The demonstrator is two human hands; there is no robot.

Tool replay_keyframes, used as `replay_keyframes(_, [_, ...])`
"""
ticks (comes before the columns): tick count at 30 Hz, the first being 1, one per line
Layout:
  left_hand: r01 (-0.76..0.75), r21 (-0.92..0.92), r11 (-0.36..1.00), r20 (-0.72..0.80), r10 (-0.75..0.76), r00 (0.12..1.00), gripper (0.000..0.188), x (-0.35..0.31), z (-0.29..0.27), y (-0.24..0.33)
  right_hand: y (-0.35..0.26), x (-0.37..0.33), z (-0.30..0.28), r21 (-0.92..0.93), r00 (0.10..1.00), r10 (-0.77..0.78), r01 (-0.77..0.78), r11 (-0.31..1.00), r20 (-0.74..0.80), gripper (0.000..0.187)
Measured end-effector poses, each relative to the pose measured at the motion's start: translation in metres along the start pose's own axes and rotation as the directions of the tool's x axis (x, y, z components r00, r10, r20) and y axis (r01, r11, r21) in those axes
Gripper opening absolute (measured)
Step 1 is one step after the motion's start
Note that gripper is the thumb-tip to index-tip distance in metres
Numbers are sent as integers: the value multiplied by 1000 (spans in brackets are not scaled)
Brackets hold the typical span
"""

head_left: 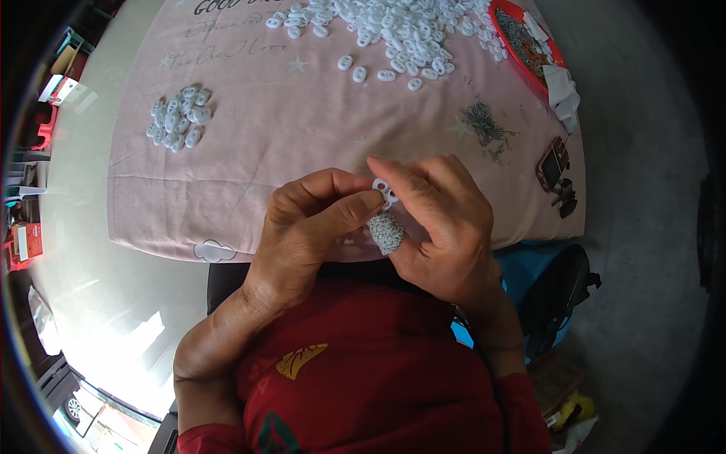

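Note:
Just above the table's near edge, my left hand [302, 223] pinches a small white plastic piece [380, 184] with several holes between thumb and forefinger. My right hand [446, 219] meets it from the other side. Its bent forefinger lies along the piece's right edge, and its other fingers are curled. A speckled grey cover [386, 233] wraps the right thumb, whose tip is close under the piece. Whether the right fingers also hold something tiny is hidden.
A big heap of similar white pieces [408, 30] covers the far side of the pink tablecloth [265, 129]. A smaller pile [178, 117] lies left. At right are thin grey metal pins [484, 121], a red tray [522, 79] and a dark device [554, 163].

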State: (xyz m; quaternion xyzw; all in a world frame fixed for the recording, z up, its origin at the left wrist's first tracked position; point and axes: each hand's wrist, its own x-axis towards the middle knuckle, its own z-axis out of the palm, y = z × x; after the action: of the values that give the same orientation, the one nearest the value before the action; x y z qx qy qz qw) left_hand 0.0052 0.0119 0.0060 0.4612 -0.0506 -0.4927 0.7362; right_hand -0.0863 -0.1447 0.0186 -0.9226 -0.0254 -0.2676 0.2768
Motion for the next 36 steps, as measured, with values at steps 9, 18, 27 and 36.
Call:
replay_keyframes(9, [-55, 22, 998, 19, 55, 998, 15, 2, -2, -4, 0, 0, -3, 26, 1000, -21, 21, 999, 19, 50])
replay_keyframes(18, [-26, -6, 1000, 21, 26, 999, 15, -1, -1, 0, -3, 2, -7, 74, 999, -10, 6, 997, 50, 50])
replay_keyframes(27, [-61, -61, 996, 52, 65, 997, 12, -2, 0, -3, -3, 4, -10, 105, 998, -10, 4, 994, 64, 49])
replay_keyframes(36, [-39, 24, 999, 125, 36, 992, 16, 2, -5, -2, -2, 4, -14, 147, 998, -21, 12, 989, 60, 52])
